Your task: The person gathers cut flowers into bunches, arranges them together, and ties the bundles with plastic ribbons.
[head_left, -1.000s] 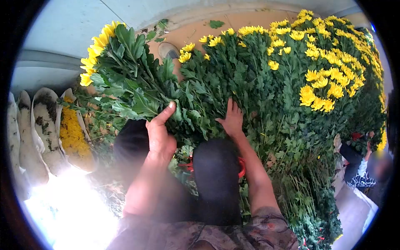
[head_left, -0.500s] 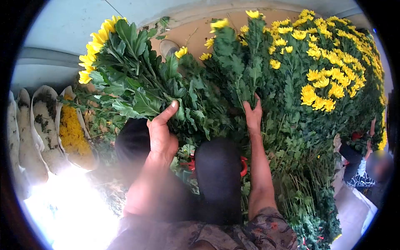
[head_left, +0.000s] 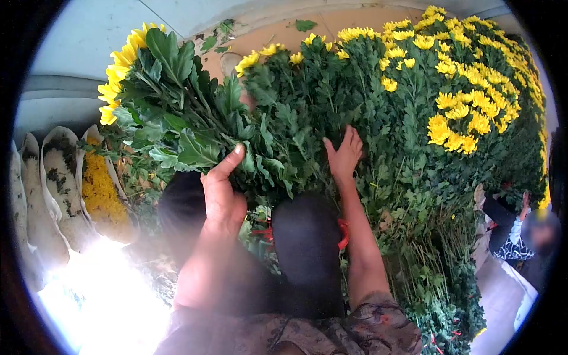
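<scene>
Left hand [head_left: 223, 195]: our grip clamps the bunch [head_left: 177, 106]; we should align its blooms [head_left: 117, 74].
Right hand [head_left: 345, 155]: grip apart at the flower pile [head_left: 408, 127]; we should avoid crushing stems.

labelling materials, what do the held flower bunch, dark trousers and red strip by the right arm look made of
Flower bunch: plant matter, mostly matte lobed leaves, yellow petals. Dark trousers: probably matte cloth, smoothly draped. Red strip: perhaps plastic or ribbon, bright, thin; finish unclear.

Tan floor [head_left: 266, 34]: loose green leaves [head_left: 305, 25], heap of yellow-flowered stems [head_left: 408, 130].
</scene>
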Action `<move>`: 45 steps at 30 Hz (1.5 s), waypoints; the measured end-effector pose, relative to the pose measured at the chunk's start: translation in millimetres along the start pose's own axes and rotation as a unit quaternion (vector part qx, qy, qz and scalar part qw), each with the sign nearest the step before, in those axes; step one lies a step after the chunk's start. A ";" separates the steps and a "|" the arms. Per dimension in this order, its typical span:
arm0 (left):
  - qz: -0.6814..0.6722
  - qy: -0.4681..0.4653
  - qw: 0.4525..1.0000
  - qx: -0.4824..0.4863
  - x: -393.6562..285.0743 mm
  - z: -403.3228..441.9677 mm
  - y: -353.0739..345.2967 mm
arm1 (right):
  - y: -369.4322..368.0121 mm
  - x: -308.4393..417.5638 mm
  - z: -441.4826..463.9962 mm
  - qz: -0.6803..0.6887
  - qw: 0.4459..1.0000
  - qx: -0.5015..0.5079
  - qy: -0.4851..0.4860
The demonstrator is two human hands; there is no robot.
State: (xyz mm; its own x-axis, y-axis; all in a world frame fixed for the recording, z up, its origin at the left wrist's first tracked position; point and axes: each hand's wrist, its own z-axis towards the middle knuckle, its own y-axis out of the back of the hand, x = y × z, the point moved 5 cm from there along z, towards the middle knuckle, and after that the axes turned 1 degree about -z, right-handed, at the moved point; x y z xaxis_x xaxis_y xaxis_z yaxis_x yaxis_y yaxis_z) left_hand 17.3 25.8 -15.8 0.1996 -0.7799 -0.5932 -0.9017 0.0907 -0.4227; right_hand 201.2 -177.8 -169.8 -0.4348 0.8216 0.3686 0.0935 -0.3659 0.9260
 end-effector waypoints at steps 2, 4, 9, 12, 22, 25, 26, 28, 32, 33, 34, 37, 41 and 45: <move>-0.005 0.006 1.000 0.007 0.2 -2.1 -4.7 | -28.4 -26.5 9.9 -0.030 0.987 0.113 -0.111; -0.002 0.008 1.000 0.010 -0.1 -1.9 -3.4 | -37.9 -24.7 11.1 -0.075 0.986 0.126 -0.075; 0.005 0.017 1.000 0.014 -0.7 -3.0 -5.1 | -73.1 -37.2 19.7 -0.137 0.976 0.171 -0.016; -0.008 0.016 1.000 0.018 -0.2 -3.3 -8.2 | -59.8 -25.4 23.5 -0.156 0.971 0.181 0.010; -0.022 0.021 0.999 0.020 1.5 -4.1 -2.2 | 81.4 -25.0 38.1 -0.055 0.996 0.001 -0.070; -0.028 0.027 0.999 0.028 2.4 -2.0 0.8 | 99.3 -21.9 38.0 -0.003 0.994 0.000 -0.108; -0.028 0.026 0.999 0.028 1.9 -2.3 0.9 | 96.4 -26.3 37.1 0.021 0.992 0.021 -0.126; -0.024 0.033 0.999 0.035 2.9 -1.8 -0.4 | 75.6 -44.4 34.5 0.105 0.986 0.026 -0.130; -0.032 0.024 0.999 0.019 3.5 -2.7 2.7 | 53.3 -72.3 34.7 0.252 0.943 0.058 -0.211; -0.031 0.021 0.999 0.012 3.4 -2.6 3.6 | 47.9 -81.0 36.9 0.289 0.923 0.055 -0.246; -0.030 0.018 0.999 0.006 4.0 -1.5 3.5 | 45.3 -87.7 39.8 0.290 0.925 0.036 -0.242; -0.025 0.027 0.999 0.003 1.2 -4.6 0.6 | 66.1 -85.7 51.6 0.116 0.975 -0.032 -0.185; -0.019 0.019 0.999 0.020 0.1 -3.0 0.3 | 96.7 -19.9 56.3 0.044 0.987 -0.146 0.047; -0.004 0.017 1.000 0.014 -0.4 -4.2 -1.1 | 17.8 9.8 35.4 -0.084 0.989 0.008 0.120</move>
State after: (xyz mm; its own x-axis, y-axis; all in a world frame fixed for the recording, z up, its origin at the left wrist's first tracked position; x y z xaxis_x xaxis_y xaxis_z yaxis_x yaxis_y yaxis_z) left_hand 16.6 23.4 -12.2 0.1931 -0.8013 -0.5662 -0.8889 0.1014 -0.4467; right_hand 230.2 -160.8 -146.8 -0.6449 0.7427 0.1802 0.0150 -0.2234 0.9746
